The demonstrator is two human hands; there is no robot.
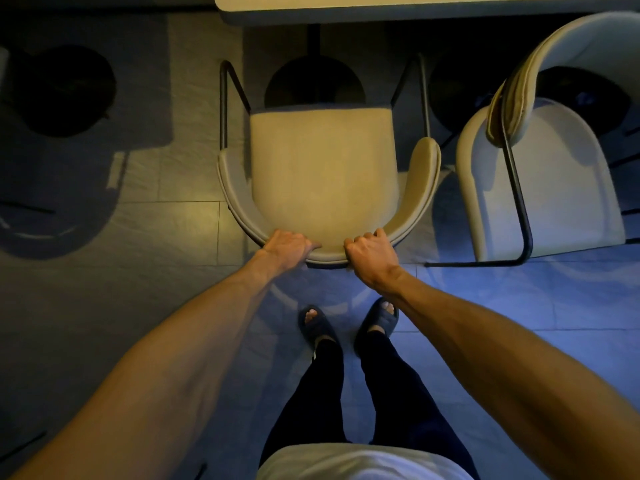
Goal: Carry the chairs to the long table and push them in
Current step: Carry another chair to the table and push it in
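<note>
A beige padded chair (322, 168) with a curved backrest and thin black metal legs stands right in front of me, its seat facing the long table (381, 6) at the top edge. My left hand (289, 244) grips the top of the curved backrest left of centre. My right hand (372, 252) grips the same backrest right of centre. The chair's front stops short of the table edge, with a gap of floor between them. A second, matching chair (540, 174) stands to the right, turned at an angle beside the table.
Grey tiled floor (156, 237) lies all around. Round dark table bases (315, 83) sit under the table ahead, and another dark round shape (62, 91) lies at far left. My feet in dark slippers (317, 325) stand just behind the chair.
</note>
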